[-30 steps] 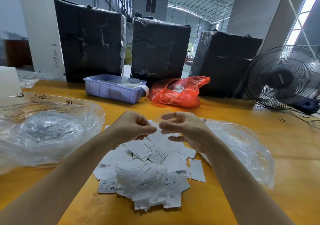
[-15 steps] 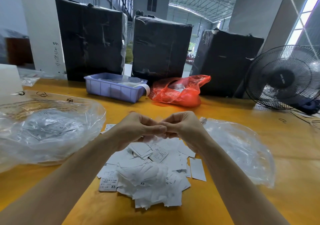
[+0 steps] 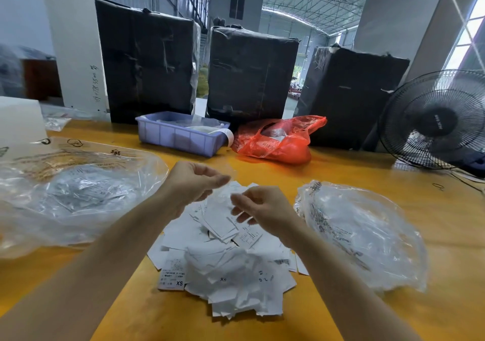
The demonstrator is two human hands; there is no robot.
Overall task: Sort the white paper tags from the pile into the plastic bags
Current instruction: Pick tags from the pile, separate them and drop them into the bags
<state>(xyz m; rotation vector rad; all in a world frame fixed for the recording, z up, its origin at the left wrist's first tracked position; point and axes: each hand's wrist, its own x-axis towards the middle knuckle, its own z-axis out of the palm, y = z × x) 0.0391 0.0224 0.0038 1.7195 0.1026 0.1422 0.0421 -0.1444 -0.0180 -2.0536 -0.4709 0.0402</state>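
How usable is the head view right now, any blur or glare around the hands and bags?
Head view: fingertips of left hand and right hand smear with motion blur; clear bags show soft glare; the pile of tags stays readable; wide-angle bending at edges; the window behind the fan is overexposed.

A smooth, glossy yellow-orange table [image 3: 367,172] carries everything. At its middle lies a pile of matt white paper tags [image 3: 231,269], thin and creased, some with black print. Left of the pile sits a clear, shiny, crinkled plastic bag [image 3: 78,191]; right of the pile, a second clear plastic bag [image 3: 367,235] with the same wrinkled gloss. Beyond the pile stand a matt lilac hard-plastic tray [image 3: 181,137] and a thin, glossy red plastic bag [image 3: 278,141]. Behind those, three bales [image 3: 249,72] are wrapped in dark, wrinkled, taped plastic film. Far right of the pile, a black wire-grilled fan [image 3: 435,120].
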